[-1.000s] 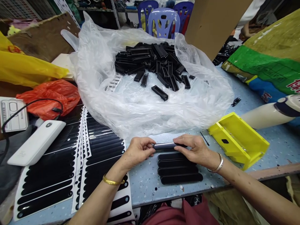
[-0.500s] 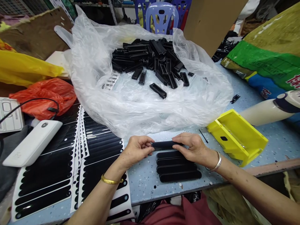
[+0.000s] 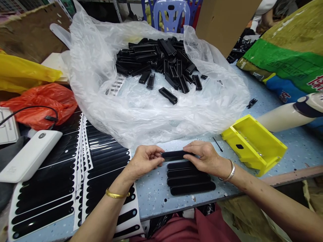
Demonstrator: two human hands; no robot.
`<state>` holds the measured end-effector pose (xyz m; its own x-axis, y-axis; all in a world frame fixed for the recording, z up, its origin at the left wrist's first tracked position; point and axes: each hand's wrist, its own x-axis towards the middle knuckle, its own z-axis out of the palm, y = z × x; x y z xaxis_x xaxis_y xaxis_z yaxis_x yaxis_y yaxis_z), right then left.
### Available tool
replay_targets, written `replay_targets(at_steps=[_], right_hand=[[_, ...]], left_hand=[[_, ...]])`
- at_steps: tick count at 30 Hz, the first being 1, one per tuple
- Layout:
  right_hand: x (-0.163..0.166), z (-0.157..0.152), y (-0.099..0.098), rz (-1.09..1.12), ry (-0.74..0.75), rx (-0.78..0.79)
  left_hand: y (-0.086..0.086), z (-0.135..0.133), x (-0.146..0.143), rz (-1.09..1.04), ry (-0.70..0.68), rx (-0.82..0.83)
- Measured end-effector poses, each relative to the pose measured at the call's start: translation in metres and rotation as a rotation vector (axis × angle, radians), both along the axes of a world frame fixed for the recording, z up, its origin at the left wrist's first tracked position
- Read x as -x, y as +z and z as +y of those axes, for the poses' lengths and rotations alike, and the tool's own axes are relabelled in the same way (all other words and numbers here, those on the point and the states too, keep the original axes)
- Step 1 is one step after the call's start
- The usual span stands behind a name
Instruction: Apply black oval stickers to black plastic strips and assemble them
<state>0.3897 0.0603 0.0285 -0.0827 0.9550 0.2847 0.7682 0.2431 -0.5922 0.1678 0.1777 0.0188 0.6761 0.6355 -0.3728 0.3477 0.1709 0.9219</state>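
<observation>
My left hand (image 3: 147, 159) has its thumb and fingertips closed on the left end of a flat black strip (image 3: 174, 155) with rounded ends. My right hand (image 3: 205, 157) grips the same strip near its other end, thumb in front and fingers behind, covering that end. Just below, several similar black strips (image 3: 190, 189) lie side by side on the speckled blue table (image 3: 151, 198). The right hand's palm is above the right ends of the upper ones.
Behind my hands, a clear plastic bag (image 3: 151, 121) holds a heap of black slotted parts (image 3: 151, 55). Sheets of black stickers (image 3: 108, 151) and a white power bank (image 3: 31, 156) lie left. A yellow holder (image 3: 254, 144) and a pale bottle (image 3: 280, 117) stand right. A person's hand (image 3: 267, 20) shows far right.
The view has shifted slightly, so the scene sits a little further left. Both hands keep their hold on the strip, nearly still. Another person's hand has come into sight at the upper right.
</observation>
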Motion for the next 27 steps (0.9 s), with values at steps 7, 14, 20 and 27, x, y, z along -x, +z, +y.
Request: replay_targets(at_steps=[7, 14, 20, 27], right_hand=[[-0.001, 0.000, -0.004, -0.032, 0.004, -0.024], [-0.004, 0.000, -0.006, -0.088, 0.040, 0.013], [-0.010, -0.001, -0.008, -0.015, 0.092, -0.012], [-0.015, -0.003, -0.015, 0.084, 0.068, 0.034]], left_hand=[[0.008, -0.001, -0.007, 0.037, 0.013, -0.023], [0.008, -0.003, -0.014, 0.063, 0.076, -0.015], [0.008, -0.002, -0.014, 0.065, 0.086, -0.015], [0.009, -0.001, -0.015, 0.072, 0.087, -0.033]])
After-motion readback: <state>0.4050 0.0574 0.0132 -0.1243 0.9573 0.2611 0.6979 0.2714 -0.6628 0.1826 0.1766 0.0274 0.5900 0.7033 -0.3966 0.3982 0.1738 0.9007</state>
